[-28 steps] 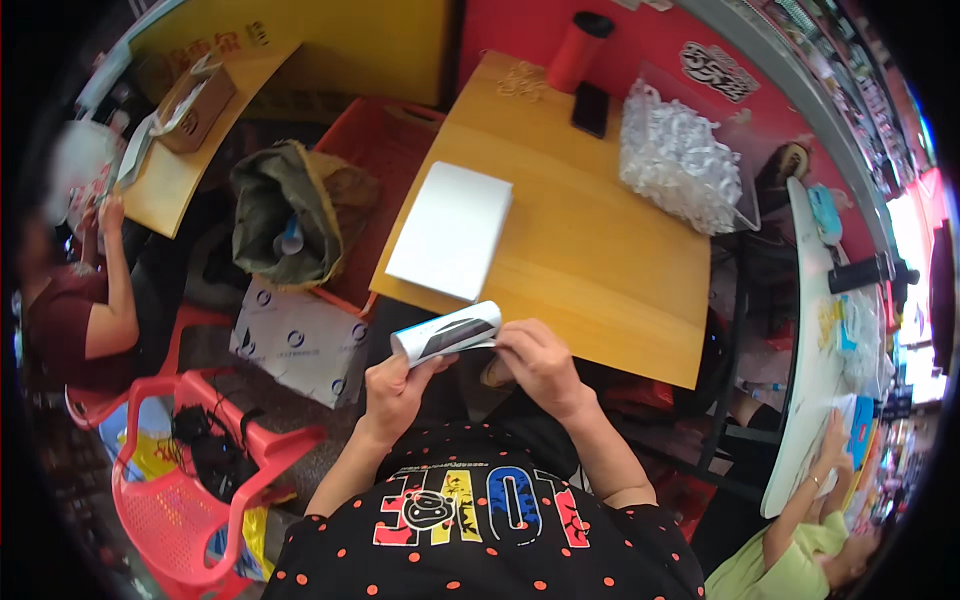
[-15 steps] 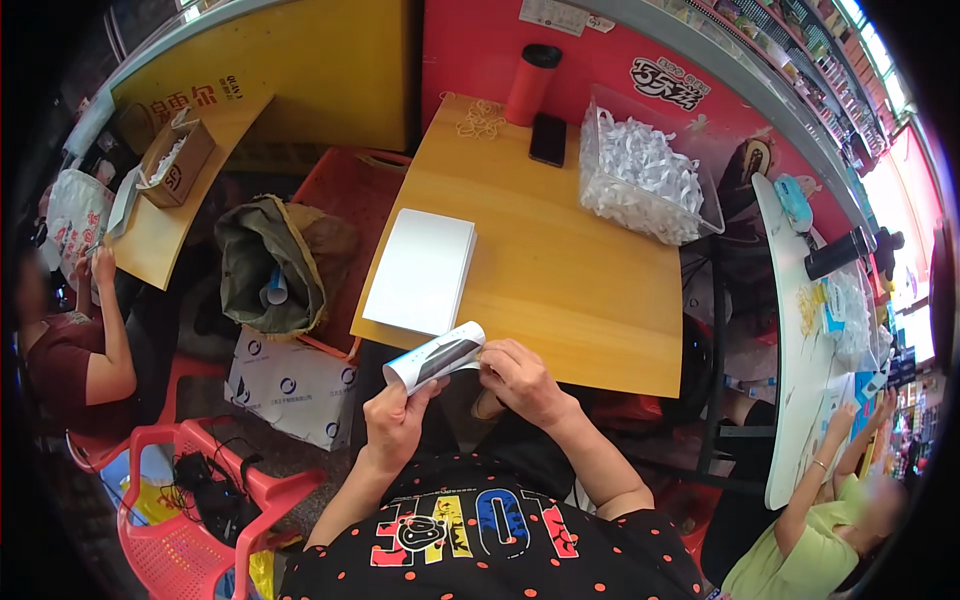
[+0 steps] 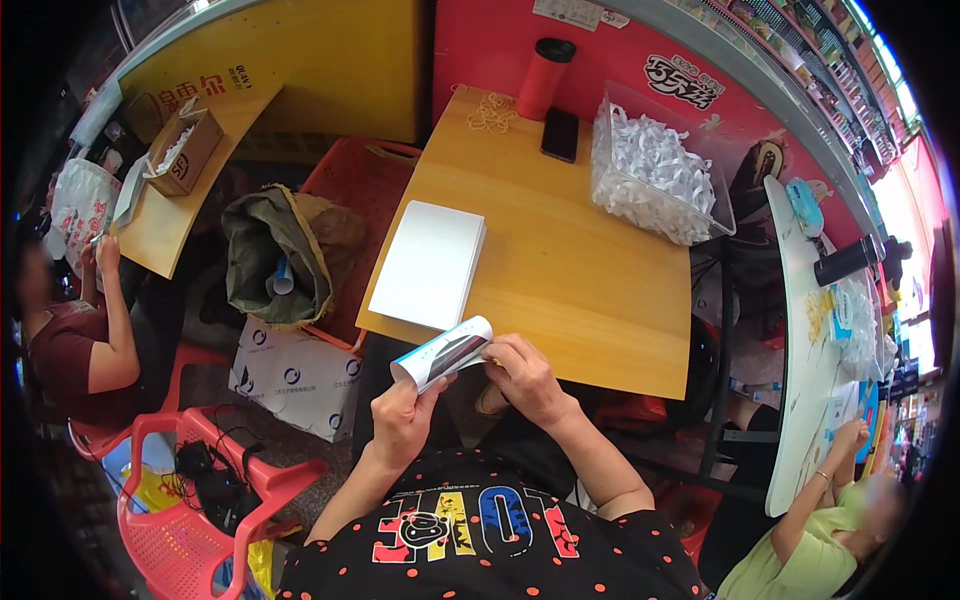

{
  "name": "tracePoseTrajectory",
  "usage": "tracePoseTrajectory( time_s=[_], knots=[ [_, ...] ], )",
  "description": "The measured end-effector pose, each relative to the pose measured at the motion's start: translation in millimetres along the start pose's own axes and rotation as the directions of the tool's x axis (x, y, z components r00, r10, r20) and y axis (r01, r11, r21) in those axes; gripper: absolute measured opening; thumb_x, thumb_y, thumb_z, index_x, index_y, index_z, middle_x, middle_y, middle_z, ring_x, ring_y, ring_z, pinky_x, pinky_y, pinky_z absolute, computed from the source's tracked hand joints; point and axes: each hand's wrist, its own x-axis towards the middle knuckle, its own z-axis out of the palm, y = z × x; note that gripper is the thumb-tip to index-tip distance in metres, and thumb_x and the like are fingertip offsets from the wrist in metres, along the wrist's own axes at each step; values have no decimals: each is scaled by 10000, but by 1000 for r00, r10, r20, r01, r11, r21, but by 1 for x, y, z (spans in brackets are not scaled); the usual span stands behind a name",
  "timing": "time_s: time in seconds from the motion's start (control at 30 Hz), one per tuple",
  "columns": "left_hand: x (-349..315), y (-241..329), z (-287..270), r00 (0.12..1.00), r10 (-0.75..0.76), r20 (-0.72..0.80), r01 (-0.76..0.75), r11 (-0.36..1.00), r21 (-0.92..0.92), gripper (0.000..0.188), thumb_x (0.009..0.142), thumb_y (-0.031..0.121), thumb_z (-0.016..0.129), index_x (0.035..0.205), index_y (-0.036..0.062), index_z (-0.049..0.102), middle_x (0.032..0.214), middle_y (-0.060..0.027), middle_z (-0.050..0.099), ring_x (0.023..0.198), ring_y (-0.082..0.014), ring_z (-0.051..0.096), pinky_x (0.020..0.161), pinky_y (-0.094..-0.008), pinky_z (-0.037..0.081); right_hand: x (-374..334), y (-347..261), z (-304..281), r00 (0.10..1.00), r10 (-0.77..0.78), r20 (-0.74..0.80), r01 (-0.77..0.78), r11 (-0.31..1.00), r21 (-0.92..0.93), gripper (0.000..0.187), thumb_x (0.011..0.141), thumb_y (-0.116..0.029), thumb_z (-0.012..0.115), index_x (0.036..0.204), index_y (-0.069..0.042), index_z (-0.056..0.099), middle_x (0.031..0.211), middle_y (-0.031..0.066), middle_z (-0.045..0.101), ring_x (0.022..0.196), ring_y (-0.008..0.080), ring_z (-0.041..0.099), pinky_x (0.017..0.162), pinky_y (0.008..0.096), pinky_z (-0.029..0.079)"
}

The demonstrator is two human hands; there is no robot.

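Over the table's near edge, my left hand (image 3: pixel 402 418) is wrapped round the lower end of a rolled paper sheet (image 3: pixel 440 354), white with a dark and blue print. My right hand (image 3: pixel 527 378) pinches the sheet's loose edge at the roll's right end. A little yellow shows by the right fingers, too small to name. Just beyond the roll lies a stack of white paper sheets (image 3: pixel 428 262) on the wooden table (image 3: pixel 560 300).
Beyond are yellow rubber bands (image 3: pixel 492 113), a red tumbler (image 3: pixel 546 80), a phone (image 3: pixel 560 135) and a clear bin (image 3: pixel 650 205) of white paper strips. An open sack (image 3: pixel 280 255) holding another roll stands left. People sit at tables on both sides.
My hands keep their grip on the rolled sheet, which has tilted slightly. The whole view has shifted a little. The person at the right has brought their hands closer together.
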Motion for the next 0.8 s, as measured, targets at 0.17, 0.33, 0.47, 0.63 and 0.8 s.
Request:
tracePoseTrajectory(
  time_s=[0.17,0.33,0.47,0.63,0.8],
  knots=[
    [1,2,-1,999,46,-8,-45,996,82,230,888,-46,563,1111,-93,590,988,-170,679,885,-224,686,766,-301,565,-3,4,6,998,-4,-56,3,1000,-14,232,732,48,667,924,-19,555,902,125,577,831,300,591,719,361,493],
    [3,3,-2,995,98,-18,-94,982,166,227,866,-55,584,1090,-85,601,949,-175,689,871,-225,695,731,-294,563,-2,5,9,995,0,-105,-3,1000,-27,283,662,90,704,887,-26,577,875,112,602,787,271,619,663,333,517],
    [1,-1,-2,993,114,-26,-107,975,196,228,856,-57,594,1083,-82,606,930,-174,693,848,-227,700,708,-298,560,1,4,8,993,-10,-121,5,999,-37,270,653,100,707,858,-19,579,841,105,601,765,264,617,656,321,512],
    [2,0,-2,990,139,-23,-130,964,233,224,848,-51,609,1070,-74,616,921,-173,696,831,-234,701,696,-297,555,5,5,7,991,-60,-122,59,998,-15,246,661,108,699,841,-11,580,836,107,619,754,257,618,652,313,508],
    [2,0,-3,988,152,-25,-141,959,247,213,843,-41,619,1055,-64,628,920,-165,698,822,-237,701,688,-292,549,3,9,7,996,-42,-83,45,998,36,243,665,100,693,843,-15,575,850,112,625,772,262,620,659,319,509]
  ],
)
